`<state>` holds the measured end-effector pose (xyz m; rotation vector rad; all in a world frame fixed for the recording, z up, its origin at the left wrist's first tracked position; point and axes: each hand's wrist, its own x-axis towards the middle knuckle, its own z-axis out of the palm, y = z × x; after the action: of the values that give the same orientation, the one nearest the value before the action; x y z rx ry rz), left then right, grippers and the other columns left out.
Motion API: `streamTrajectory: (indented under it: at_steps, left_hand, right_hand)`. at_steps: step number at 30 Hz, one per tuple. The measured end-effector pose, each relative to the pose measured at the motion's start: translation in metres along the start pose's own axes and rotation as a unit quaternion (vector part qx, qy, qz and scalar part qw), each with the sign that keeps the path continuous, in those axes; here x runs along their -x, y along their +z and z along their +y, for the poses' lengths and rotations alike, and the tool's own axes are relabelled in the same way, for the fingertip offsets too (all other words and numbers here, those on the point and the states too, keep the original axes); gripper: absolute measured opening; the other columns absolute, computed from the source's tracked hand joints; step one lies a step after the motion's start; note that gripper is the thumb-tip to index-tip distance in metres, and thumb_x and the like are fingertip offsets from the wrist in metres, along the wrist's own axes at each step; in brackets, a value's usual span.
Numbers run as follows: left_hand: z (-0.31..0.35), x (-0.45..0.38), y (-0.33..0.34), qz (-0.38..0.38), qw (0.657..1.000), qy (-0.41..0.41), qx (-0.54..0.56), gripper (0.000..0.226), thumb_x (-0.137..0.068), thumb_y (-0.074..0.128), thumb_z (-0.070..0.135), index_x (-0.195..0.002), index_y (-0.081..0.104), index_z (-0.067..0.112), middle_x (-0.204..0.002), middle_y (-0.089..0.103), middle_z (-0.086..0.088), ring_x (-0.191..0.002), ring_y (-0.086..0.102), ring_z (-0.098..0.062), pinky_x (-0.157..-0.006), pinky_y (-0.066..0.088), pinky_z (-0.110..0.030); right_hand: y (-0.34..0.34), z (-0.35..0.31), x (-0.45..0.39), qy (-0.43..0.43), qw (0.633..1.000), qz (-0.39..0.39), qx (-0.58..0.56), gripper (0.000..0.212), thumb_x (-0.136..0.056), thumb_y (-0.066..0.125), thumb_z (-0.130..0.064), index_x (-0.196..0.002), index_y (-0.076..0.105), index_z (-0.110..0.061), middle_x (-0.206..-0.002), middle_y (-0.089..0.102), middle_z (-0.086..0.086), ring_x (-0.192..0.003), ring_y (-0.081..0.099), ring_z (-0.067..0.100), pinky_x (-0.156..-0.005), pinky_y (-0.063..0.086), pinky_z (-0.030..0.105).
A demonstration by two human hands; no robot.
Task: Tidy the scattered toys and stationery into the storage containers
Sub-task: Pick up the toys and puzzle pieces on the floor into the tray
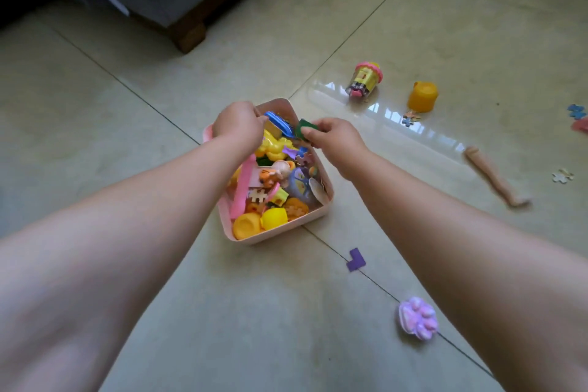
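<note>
- On the tiled floor (pixel 159 312), your pink bin (pixel 313 212) sat in the middle of the view, packed with small toys: a yellow cup (pixel 275 218), an orange cup (pixel 246 226), a tiger figure (pixel 267 177) and a pink strip (pixel 243 188) among them.
- Your left hand (pixel 237 124) hovered over the bin's far left corner, fingers curled around a blue-and-yellow toy (pixel 278 124) at the top of the pile.
- Your right hand (pixel 332 138) was over the bin's far right rim, thumb and fingers pinching a green piece (pixel 304 128) just beside the blue toy.
- Near the bin's close corner lay a purple L-shaped piece (pixel 356 259); further toward you and to the right lay a purple paw-shaped toy (pixel 417 318).
- Well apart on the right, a yellow-and-pink toy pot (pixel 364 81) lay tipped on its side, an orange cup (pixel 422 101) stood mouth down near it, and a doll leg (pixel 491 177) lay stretched out.
- Small puzzle pieces (pixel 410 118) were scattered by the orange cup and toward the right edge.
- At the far left, a dark wooden furniture leg (pixel 187 36) met the floor.
</note>
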<state>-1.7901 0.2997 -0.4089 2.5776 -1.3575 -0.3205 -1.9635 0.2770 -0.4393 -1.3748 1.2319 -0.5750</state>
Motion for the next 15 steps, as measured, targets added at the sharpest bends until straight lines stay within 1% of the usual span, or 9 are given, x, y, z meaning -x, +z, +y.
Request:
streamTrajectory:
  at_steps: [1,2,3,5,7,9,11,13,15]
  left_hand:
    - [-0.001,0.0,-0.001,-0.002,1.0,-0.006,-0.017,0.023,-0.093,0.056,0.037,-0.102,0.069,0.02,-0.106,0.069,-0.009,-0.105,0.061,-0.032,-0.078,0.044,-0.032]
    - [0.001,0.001,-0.003,0.002,1.0,-0.008,-0.025,0.025,-0.093,0.056,0.037,-0.103,0.07,0.02,-0.108,0.068,-0.01,-0.107,0.06,-0.033,-0.079,0.045,-0.033]
    - [0.004,0.002,-0.003,0.009,1.0,-0.001,-0.026,0.026,-0.093,0.057,0.037,-0.106,0.069,0.019,-0.11,0.068,-0.011,-0.108,0.059,-0.034,-0.081,0.046,-0.034]
    - [0.014,0.003,-0.002,0.02,0.999,0.034,-0.01,0.027,-0.092,0.057,0.035,-0.111,0.066,0.018,-0.114,0.064,-0.013,-0.113,0.055,-0.035,-0.087,0.046,-0.036]
    - [0.026,0.004,0.002,0.019,0.997,0.069,0.013,0.032,-0.092,0.057,0.034,-0.119,0.059,0.019,-0.119,0.06,-0.013,-0.117,0.051,-0.034,-0.092,0.043,-0.038]
    - [0.038,0.007,0.007,0.008,0.994,0.103,0.027,0.04,-0.091,0.058,0.035,-0.128,0.051,0.021,-0.124,0.059,-0.012,-0.121,0.048,-0.033,-0.095,0.041,-0.038]
    - [0.061,0.007,0.02,-0.015,0.989,0.145,0.021,0.051,-0.092,0.059,0.035,-0.137,0.042,0.021,-0.132,0.053,-0.012,-0.126,0.044,-0.033,-0.1,0.039,-0.038]
    - [0.083,0.007,0.031,-0.032,0.982,0.186,0.007,0.058,-0.092,0.058,0.035,-0.144,0.034,0.022,-0.139,0.045,-0.013,-0.131,0.038,-0.033,-0.103,0.037,-0.039]
    - [0.102,0.003,0.039,-0.051,0.973,0.224,0.004,0.063,-0.093,0.057,0.034,-0.148,0.027,0.024,-0.144,0.039,-0.012,-0.135,0.033,-0.032,-0.104,0.036,-0.041]
  right_hand:
    - [0.003,-0.003,0.002,-0.008,1.0,-0.017,0.011,0.023,-0.092,0.064,-0.029,-0.107,0.07,-0.012,-0.091,0.068,0.001,-0.077,0.06,0.011,-0.06,0.045,0.019]
    - [0.004,-0.003,0.003,-0.009,1.0,-0.018,0.021,0.025,-0.092,0.063,-0.032,-0.109,0.069,-0.014,-0.096,0.068,0.0,-0.083,0.06,0.011,-0.061,0.045,0.02]
    - [0.0,0.001,0.002,-0.004,1.0,0.003,0.026,0.025,-0.092,0.062,-0.033,-0.11,0.068,-0.016,-0.101,0.067,-0.001,-0.088,0.06,0.013,-0.064,0.045,0.023]
    - [-0.018,0.018,-0.005,0.025,0.996,0.079,0.041,0.023,-0.092,0.061,-0.032,-0.11,0.066,-0.019,-0.109,0.066,0.002,-0.093,0.06,0.017,-0.074,0.044,0.025]
    - [-0.042,0.036,-0.01,0.062,0.988,0.118,0.073,0.024,-0.09,0.06,-0.028,-0.113,0.062,-0.022,-0.113,0.065,0.005,-0.095,0.06,0.021,-0.078,0.045,0.027]
    - [-0.064,0.049,-0.013,0.097,0.979,0.136,0.119,0.032,-0.087,0.058,-0.026,-0.119,0.057,-0.025,-0.12,0.059,0.008,-0.102,0.06,0.027,-0.082,0.048,0.03]
    - [-0.09,0.059,-0.024,0.115,0.961,0.187,0.17,0.04,-0.084,0.056,-0.021,-0.124,0.053,-0.026,-0.126,0.051,0.01,-0.111,0.055,0.031,-0.091,0.048,0.035]
    - [-0.11,0.061,-0.034,0.099,0.935,0.236,0.244,0.046,-0.085,0.054,-0.017,-0.13,0.049,-0.024,-0.131,0.043,0.013,-0.12,0.046,0.035,-0.1,0.041,0.038]
    - [-0.128,0.057,-0.047,0.057,0.915,0.252,0.31,0.051,-0.087,0.055,-0.016,-0.136,0.044,-0.024,-0.136,0.038,0.014,-0.124,0.039,0.037,-0.104,0.034,0.038]
